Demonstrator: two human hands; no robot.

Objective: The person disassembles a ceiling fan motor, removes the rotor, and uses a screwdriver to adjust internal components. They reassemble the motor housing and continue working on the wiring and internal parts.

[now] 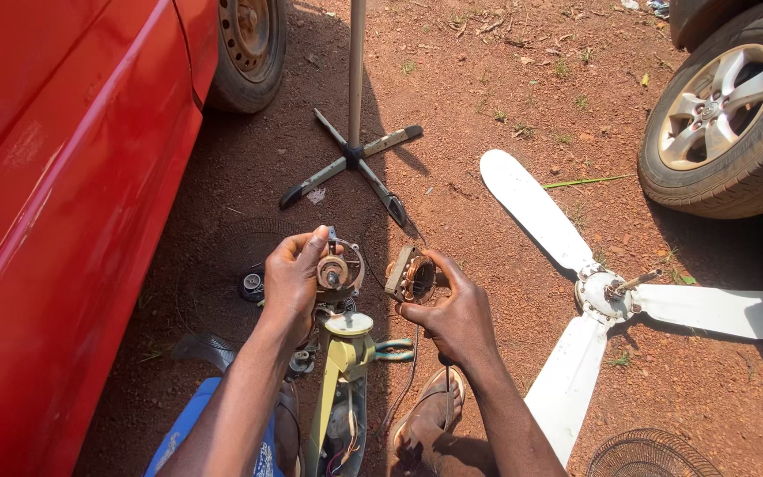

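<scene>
My left hand [293, 278] grips a round rusty motor part with a shaft [336, 272], which sits on top of a yellow-green fan body [343, 371] that stands between my legs. My right hand [452, 314] holds a square motor stator with copper windings [411, 276] just to the right of it, tilted toward me. Thin wires [410, 371] hang from the stator down toward the ground. The two parts are a few centimetres apart.
A red car body [55, 194] fills the left. A fan stand with a cross base [352, 157] rises ahead. A white three-blade ceiling fan [607, 296] lies on the dirt at right, near a car wheel [726, 110]. Pliers [392, 349] and wire fan guards [651, 455] lie by my sandalled foot [430, 415].
</scene>
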